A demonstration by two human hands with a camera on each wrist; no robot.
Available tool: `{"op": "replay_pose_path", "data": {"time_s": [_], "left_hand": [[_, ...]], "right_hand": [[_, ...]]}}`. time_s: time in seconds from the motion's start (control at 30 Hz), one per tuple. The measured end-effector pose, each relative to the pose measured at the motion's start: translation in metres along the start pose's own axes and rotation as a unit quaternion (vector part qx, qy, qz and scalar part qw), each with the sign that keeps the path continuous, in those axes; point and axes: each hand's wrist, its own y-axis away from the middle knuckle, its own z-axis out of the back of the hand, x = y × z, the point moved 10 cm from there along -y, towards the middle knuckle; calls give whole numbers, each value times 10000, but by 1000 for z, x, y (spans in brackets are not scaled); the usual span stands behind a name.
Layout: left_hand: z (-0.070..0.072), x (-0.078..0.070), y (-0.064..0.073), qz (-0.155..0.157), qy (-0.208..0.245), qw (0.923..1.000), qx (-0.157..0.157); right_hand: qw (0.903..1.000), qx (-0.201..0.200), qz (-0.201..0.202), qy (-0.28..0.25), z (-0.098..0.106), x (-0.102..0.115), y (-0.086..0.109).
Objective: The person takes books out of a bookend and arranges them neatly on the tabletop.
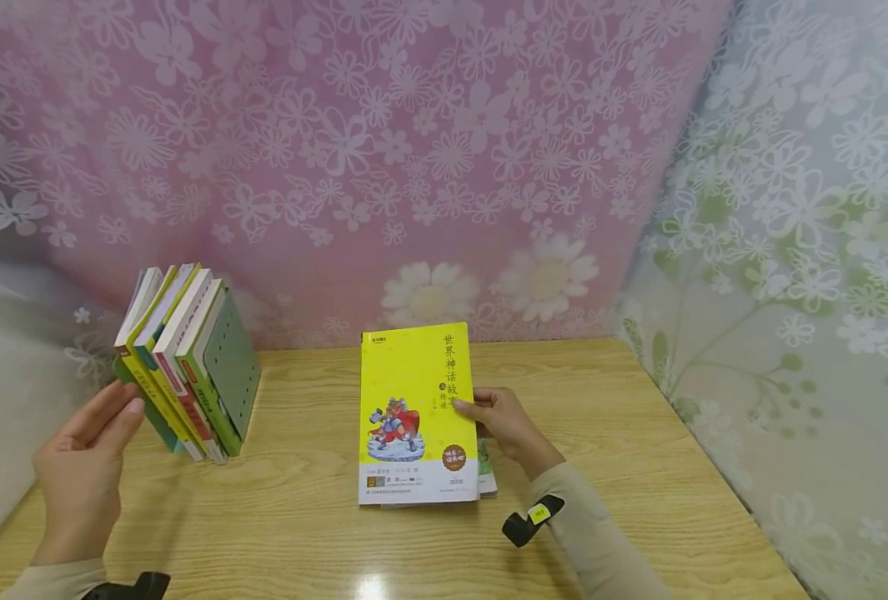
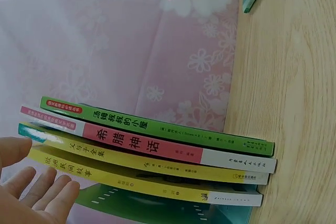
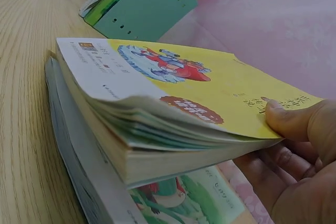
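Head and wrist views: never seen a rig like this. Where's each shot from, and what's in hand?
There's no robot here, just a person's two bare hands. The wide picture comes from a camera worn on the head, looking forward and down. The other two come from cameras worn on the left and right wrists.

On the wooden table, a row of books stands beside a green panel with holes. The left hand is at the row's near left side, holding nothing; whether it touches is hard to tell. The right hand holds a yellow book, thumb on its cover, with another book beneath it.
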Motion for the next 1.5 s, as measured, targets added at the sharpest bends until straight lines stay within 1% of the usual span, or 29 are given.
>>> {"op": "replay_pose_path", "data": {"time_s": [0.17,0.23,0.33,0.4,0.53,0.67,0.77,0.83,1.07,1.23,1.3,1.37,1.5], "left_hand": [[3,-1,-3,-68,88,9997,-226],[4,-1,-5,-105,118,9995,-289],[5,0,-7,-129,41,9995,-298],[4,2,-10,-86,-26,9996,-267],[2,5,-14,5,-274,9995,-173],[-2,8,-17,36,-427,9990,-120],[-3,10,-19,88,-517,9985,-133],[-3,12,-21,102,-661,9977,-122],[-2,17,-29,193,-1093,9937,-140],[-1,21,-32,258,-1314,9909,-154],[0,22,-33,263,-1329,9906,-210],[1,23,-34,197,-1281,9912,-282],[2,26,-36,42,-993,9943,-394]], "right_hand": [[9999,-72,-95,96,8,-7,-5],[9997,-127,-194,114,12,-12,-8],[9992,-167,-340,132,17,-19,-11],[9987,-169,-455,155,19,-24,-13],[9976,-172,-610,285,24,-33,-17],[9958,-244,-731,503,30,-42,-23],[9939,-307,-851,635,34,-49,-26],[9926,-327,-937,701,37,-54,-28],[9906,-113,-1005,923,36,-61,-33],[9886,-97,-1034,1094,35,-63,-37],[9867,-164,-1033,1245,36,-64,-38],[9846,-263,-1054,1369,37,-65,-39],[9802,-484,-1083,1583,38,-65,-38]]}}
